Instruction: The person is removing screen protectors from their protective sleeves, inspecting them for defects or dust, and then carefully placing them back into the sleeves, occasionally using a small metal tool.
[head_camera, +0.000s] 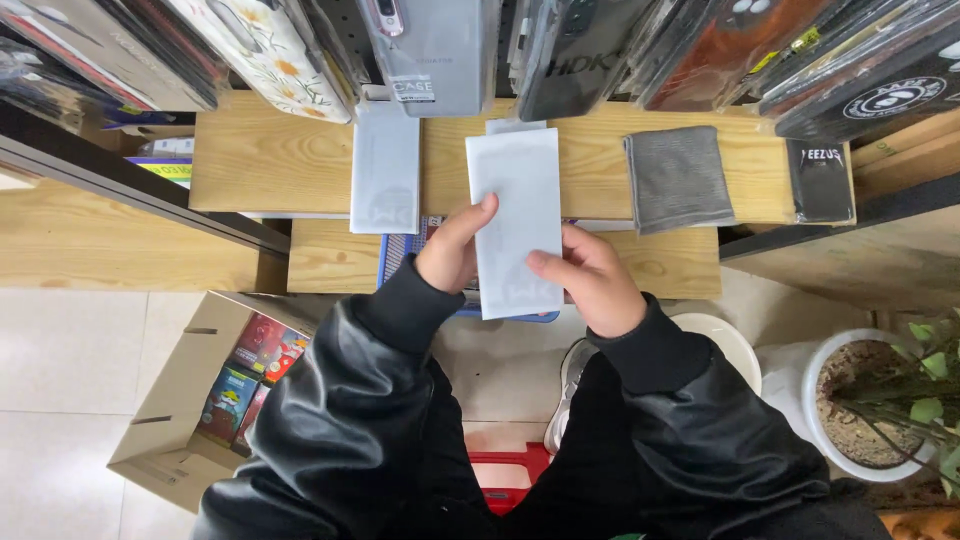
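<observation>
A long white flat packet (516, 215) is held upright between both hands over the edge of a wooden shelf (260, 160). My left hand (452, 250) grips its left edge, thumb on the front. My right hand (592, 280) grips its lower right side, thumb pressed across the front. A second white packet (385, 165) lies flat on the shelf just left of the held one. Both arms wear black leather sleeves.
A grey folded cloth (678, 178) and a small black packet (820, 180) lie on the shelf to the right. Phone cases (440, 50) hang along the top. An open cardboard box (190, 400) with coloured packs sits on the floor at left, a white plant pot (865, 400) at right.
</observation>
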